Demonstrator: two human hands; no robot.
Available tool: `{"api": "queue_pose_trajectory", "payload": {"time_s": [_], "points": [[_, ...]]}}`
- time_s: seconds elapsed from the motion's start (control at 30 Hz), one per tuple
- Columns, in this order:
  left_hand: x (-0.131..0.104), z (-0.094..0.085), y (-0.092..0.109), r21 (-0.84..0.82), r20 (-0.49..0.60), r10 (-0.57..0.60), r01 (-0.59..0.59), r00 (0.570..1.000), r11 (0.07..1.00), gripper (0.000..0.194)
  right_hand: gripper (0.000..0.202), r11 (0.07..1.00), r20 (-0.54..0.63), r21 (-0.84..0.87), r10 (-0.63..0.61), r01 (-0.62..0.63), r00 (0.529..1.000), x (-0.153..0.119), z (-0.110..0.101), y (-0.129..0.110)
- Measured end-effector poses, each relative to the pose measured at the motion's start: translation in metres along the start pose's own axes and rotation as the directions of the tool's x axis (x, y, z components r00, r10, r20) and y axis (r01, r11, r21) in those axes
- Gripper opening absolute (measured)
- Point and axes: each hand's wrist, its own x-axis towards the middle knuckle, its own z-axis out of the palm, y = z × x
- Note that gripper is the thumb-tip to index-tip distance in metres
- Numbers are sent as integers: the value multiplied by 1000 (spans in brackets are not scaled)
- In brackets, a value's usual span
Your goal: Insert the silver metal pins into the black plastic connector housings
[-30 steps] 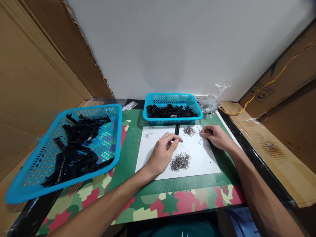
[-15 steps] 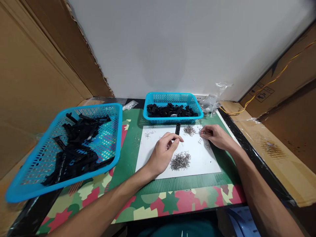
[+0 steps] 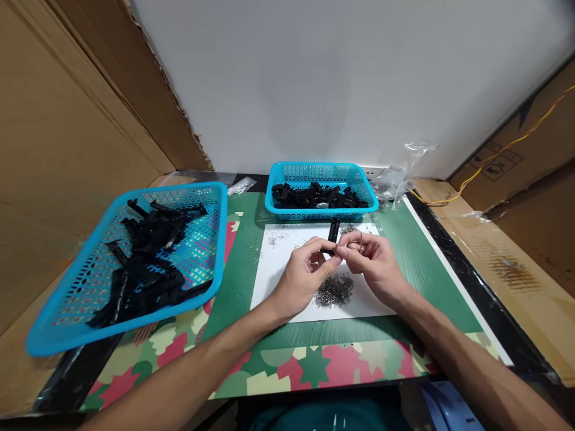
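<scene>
My left hand is closed around a narrow black plastic part, whose long grooved end points up toward the back basket. Fingertip to fingertip with it, my right hand is pinched at the near end of that part. A thin curved metal piece shows among the right fingers; its full shape is hidden. Below the hands, a pile of small bent metal wire pieces lies on a white sheet. A smaller pile of wire pieces is partly covered by my right hand.
A blue basket of long black parts stands at left. Another blue basket with smaller black parts is at the back. Clear plastic bags lie beside it. Cardboard flanks both sides, with a yellow wire at right.
My right hand has moved left from the sheet's right side to meet my left hand at the black part. The view has shifted slightly.
</scene>
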Motion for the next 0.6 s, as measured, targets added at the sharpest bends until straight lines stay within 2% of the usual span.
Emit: {"api": "queue_pose_trajectory", "payload": {"time_s": [0.1, 0.23, 0.6], "points": [[0, 1, 3, -65, 0, -48, 48, 999, 997, 25, 29, 1000, -11, 1, 11, -11, 1000, 0, -1, 2], [0, 1, 6, -110, -3, -88, 87, 996, 990, 25, 26, 997, -31, -75, -37, 34, 999, -1, -6, -3], [-1, -4, 1, 126, -45, 10, -4, 999, 992, 18, 28, 944, 20, -318, -92, 94, 996, -3, -15, -9]]}}
